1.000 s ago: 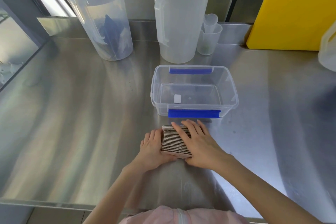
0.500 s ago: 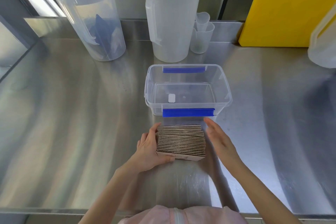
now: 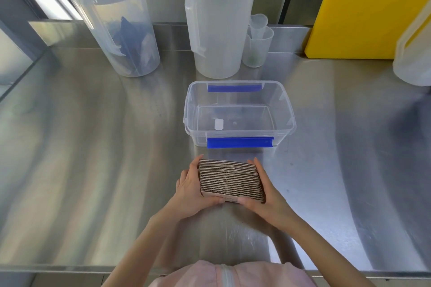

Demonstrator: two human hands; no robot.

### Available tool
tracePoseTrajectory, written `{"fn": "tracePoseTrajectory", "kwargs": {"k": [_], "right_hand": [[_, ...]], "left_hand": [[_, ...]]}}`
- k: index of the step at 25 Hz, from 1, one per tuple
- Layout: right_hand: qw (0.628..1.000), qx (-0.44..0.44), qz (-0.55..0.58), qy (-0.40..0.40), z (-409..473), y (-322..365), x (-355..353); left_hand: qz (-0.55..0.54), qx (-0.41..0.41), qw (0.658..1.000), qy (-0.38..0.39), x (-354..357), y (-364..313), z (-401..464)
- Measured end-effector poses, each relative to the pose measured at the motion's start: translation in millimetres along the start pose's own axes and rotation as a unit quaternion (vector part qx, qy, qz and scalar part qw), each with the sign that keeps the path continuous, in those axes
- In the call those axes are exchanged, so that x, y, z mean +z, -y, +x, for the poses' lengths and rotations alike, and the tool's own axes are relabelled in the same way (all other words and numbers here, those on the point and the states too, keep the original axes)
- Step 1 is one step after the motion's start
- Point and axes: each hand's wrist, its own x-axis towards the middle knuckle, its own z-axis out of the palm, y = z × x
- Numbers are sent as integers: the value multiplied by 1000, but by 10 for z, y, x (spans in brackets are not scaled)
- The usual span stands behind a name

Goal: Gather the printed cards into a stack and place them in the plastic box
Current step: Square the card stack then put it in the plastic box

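Stainless steel counter [image 3: 93, 158]: plastic box [image 3: 289, 123] at centre; card stack [image 3: 229, 178] at 6 o'clock; two jugs [image 3: 217, 30] at 12 o'clock.

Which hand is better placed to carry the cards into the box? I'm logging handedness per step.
Neither clearly: the left hand and right hand clamp opposite ends of the card stack, just in front of the plastic box. The stack looks too wide for one hand, so probably both; right, marginally, since the box sits slightly rightward.

The place looked like a commercial kitchen or food-prep room: a stainless-steel counter [image 3: 93, 147] with a raised steel back edge, and behind the clear plastic box [image 3: 240, 114] stood translucent measuring jugs [image 3: 217, 21], small beakers [image 3: 257, 42] and a yellow cutting board [image 3: 363, 7].
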Motion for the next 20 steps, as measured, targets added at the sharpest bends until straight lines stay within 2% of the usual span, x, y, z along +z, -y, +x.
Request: {"fn": "tracePoseTrajectory", "kwargs": {"k": [2,7,12,20], "right_hand": [[998,-12,-66,-4,12,-76,-25],[992,-40,-97,-64,76,78,-77],[991,-26,-126,-23,128,89,-118],[991,-42,-122,-47,170,-35,-81]], "left_hand": [[0,4,1000,5,-5,5,3],[-44,23,998,-41,-77,-39,-4],[5,20,1000,-13,-2,-79,40],[13,24,999,-19,45,-48,56]]}}
